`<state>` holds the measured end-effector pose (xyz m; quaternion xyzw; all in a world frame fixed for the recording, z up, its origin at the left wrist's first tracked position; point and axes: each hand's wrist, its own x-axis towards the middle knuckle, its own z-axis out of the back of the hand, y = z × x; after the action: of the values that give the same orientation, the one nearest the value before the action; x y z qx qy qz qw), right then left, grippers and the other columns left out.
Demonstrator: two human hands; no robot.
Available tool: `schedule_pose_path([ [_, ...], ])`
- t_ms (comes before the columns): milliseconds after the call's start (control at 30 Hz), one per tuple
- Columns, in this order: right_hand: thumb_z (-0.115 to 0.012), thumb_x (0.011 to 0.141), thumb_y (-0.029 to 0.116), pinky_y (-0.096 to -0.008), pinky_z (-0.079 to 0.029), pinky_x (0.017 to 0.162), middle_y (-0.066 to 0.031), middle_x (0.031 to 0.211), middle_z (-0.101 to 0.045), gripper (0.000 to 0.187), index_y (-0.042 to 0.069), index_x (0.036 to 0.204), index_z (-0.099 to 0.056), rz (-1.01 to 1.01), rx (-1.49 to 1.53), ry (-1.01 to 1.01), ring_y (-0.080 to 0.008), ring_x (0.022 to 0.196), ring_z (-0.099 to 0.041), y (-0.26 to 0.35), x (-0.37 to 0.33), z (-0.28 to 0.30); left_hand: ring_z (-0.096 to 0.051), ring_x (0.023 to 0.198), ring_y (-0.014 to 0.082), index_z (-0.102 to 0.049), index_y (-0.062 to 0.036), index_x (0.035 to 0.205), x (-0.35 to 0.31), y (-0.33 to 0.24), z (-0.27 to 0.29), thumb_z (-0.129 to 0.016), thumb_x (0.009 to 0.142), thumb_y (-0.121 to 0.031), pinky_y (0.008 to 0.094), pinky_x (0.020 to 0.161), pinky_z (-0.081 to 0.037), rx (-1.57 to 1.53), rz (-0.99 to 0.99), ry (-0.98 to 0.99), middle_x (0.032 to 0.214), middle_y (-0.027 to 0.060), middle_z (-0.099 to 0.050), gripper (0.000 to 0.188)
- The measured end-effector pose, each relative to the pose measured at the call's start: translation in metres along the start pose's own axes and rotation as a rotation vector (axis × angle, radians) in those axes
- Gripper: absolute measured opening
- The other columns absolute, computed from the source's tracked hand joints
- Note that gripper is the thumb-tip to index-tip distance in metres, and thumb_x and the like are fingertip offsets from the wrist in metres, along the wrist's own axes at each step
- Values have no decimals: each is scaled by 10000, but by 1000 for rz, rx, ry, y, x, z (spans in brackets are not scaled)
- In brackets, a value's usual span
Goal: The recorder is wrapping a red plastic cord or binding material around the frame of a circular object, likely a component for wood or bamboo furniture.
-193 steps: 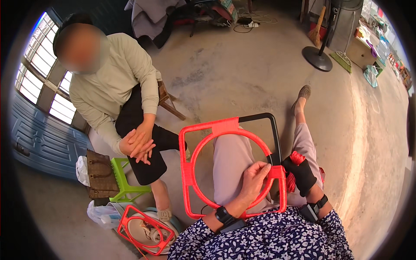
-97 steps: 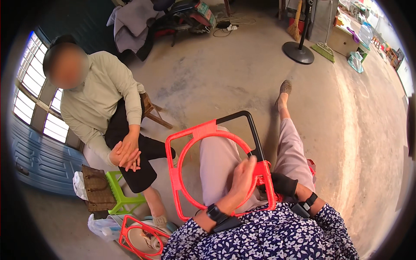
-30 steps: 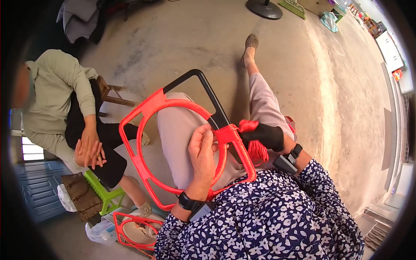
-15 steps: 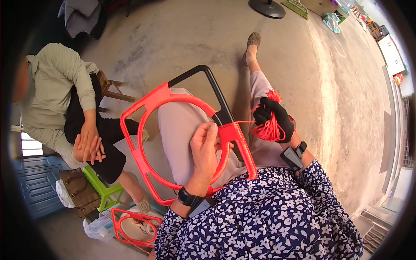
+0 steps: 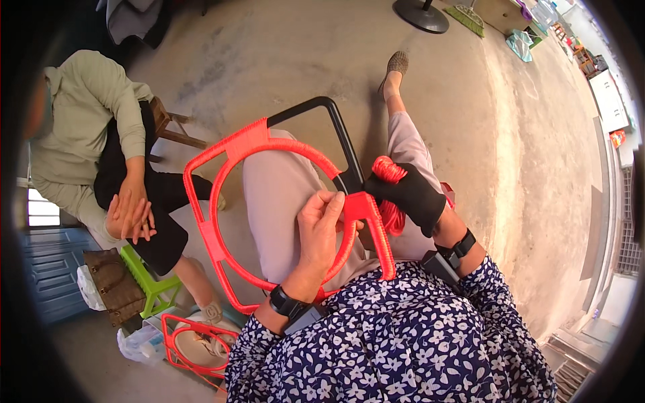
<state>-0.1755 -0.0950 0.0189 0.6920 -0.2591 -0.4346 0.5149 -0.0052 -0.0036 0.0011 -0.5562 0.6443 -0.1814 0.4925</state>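
Note:
A black frame (image 5: 339,138) with a ring set inside an angular outer loop rests across my lap. Red cord is wound tightly over most of it; the upper right stretch is bare black. My bare left hand (image 5: 318,227) pinches the ring's right side, thumb on top beside the wound joint. Close against that joint's right side, my right hand (image 5: 418,200), in a black glove, is closed around a bundle of red cord (image 5: 390,169). Loops of cord poke out above and below the glove. The right fingertips are hidden behind the frame and bundle.
At left a seated person (image 5: 91,134) rests clasped hands on a knee. Near them are a wooden stool (image 5: 176,127), a green plastic stool (image 5: 149,285) and a brown handbag (image 5: 114,285). Another red-wound frame (image 5: 168,339) lies low at left. A round black base (image 5: 422,15) stands far ahead.
My right hand has moved left with the cord bundle, right up to the frame, and has turned over. The taut strand between them no longer shows. My left hand keeps its hold.

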Motion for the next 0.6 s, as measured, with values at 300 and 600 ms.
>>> schedule_pose_path([
  [300, -683, 855, 136, -257, -499, 677, -29, 815, -653, 185, -17, 951, -644, -39, -70, 97, -93, 746, -610, -17, -9, 4, -638, 602, 149, -559, -56, 881, -6, 9, 7, -564, 962, -197, 270, 565, -544, -12, 56, -5, 783, 64, -653, 163],
  [600, -631, 779, 72, -377, -485, 855, -110, 1066, -638, 315, 47, 1093, -613, 698, -985, -321, -282, 1010, -609, 39, 1, -33, -604, 848, 109, -487, -23, 1240, -7, 1, 3, -386, 1016, -404, 267, 747, -522, 37, -67, -15, 1051, 68, -588, 453],
])
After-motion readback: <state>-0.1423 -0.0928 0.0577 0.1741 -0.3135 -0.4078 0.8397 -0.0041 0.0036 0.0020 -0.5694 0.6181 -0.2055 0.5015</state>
